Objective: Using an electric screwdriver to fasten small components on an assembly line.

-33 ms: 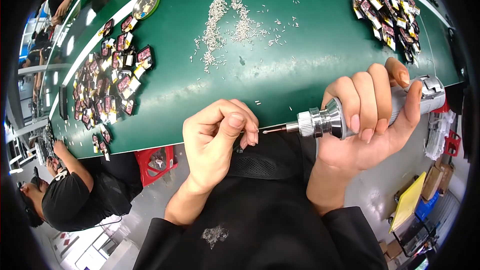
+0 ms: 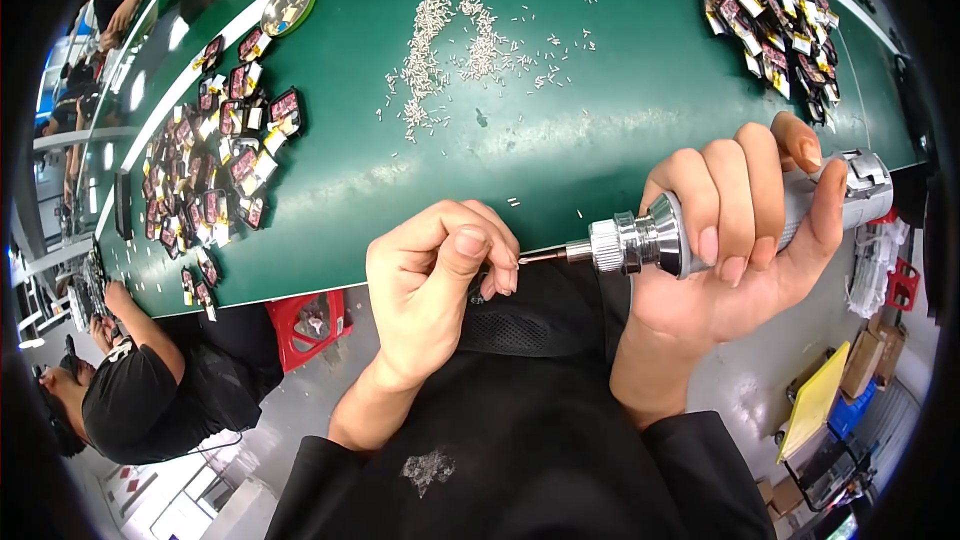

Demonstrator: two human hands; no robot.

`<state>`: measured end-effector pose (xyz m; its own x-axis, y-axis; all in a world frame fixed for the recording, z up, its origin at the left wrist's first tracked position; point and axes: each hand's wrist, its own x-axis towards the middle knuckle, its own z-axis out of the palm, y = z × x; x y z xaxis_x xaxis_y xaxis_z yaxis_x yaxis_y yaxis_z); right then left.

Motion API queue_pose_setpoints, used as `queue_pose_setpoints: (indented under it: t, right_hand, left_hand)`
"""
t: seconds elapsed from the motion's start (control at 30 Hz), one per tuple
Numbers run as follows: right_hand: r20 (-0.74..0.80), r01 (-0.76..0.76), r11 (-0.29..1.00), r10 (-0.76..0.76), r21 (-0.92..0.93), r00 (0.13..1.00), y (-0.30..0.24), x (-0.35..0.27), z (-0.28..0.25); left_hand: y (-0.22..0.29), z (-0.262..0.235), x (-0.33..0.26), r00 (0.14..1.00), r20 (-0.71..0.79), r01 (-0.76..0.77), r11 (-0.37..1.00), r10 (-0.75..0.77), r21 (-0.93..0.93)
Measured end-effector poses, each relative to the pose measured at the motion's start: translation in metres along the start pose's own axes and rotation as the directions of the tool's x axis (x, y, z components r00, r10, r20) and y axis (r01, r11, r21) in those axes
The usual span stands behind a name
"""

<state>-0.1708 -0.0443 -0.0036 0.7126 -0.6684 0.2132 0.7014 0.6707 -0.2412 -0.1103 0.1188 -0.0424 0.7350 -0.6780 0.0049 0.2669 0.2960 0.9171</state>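
My right hand (image 2: 735, 250) grips a grey electric screwdriver (image 2: 650, 240) with a silver chuck. I hold it level in front of my chest, and its thin bit (image 2: 545, 256) points left. My left hand (image 2: 435, 275) is pinched at the bit's tip, thumb against fingertips, around a small dark part (image 2: 479, 297) that is mostly hidden by the fingers. Both hands hover just off the near edge of the green table (image 2: 560, 160). A loose pile of small silver screws (image 2: 440, 50) lies on the table beyond them.
Several small dark and red components (image 2: 225, 155) are spread at the table's left, and more (image 2: 770, 25) at its far right. A round tin (image 2: 288, 6) sits at the far left. A seated co-worker (image 2: 140, 400) is at lower left beside a red crate (image 2: 310, 320). Boxes (image 2: 830, 395) stand at lower right.
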Motion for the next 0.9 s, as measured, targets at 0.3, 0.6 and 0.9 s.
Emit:
queue_pose_setpoints:
  t: [0.3, 0.6, 0.9]
  right_hand:
    - [0.003, -0.022, 0.998, 0.022, -0.05, 1.0, 0.007, -0.006, 0.001]
    - [0.097, -0.027, 0.994, 0.038, -0.108, 0.995, 0.003, -0.008, -0.007]
    - [0.054, -0.03, 0.993, 0.037, -0.117, 0.998, 0.001, 0.006, -0.023]
  left_hand:
    - [0.001, 0.007, -0.007, 0.998, 0.038, 0.046, 0.999, -0.045, -0.026]
    - [0.007, 0.007, -0.005, 0.999, 0.054, -0.012, 0.977, 0.001, 0.211]
    - [0.006, 0.009, 0.014, 0.986, 0.11, -0.164, 0.819, 0.124, 0.55]
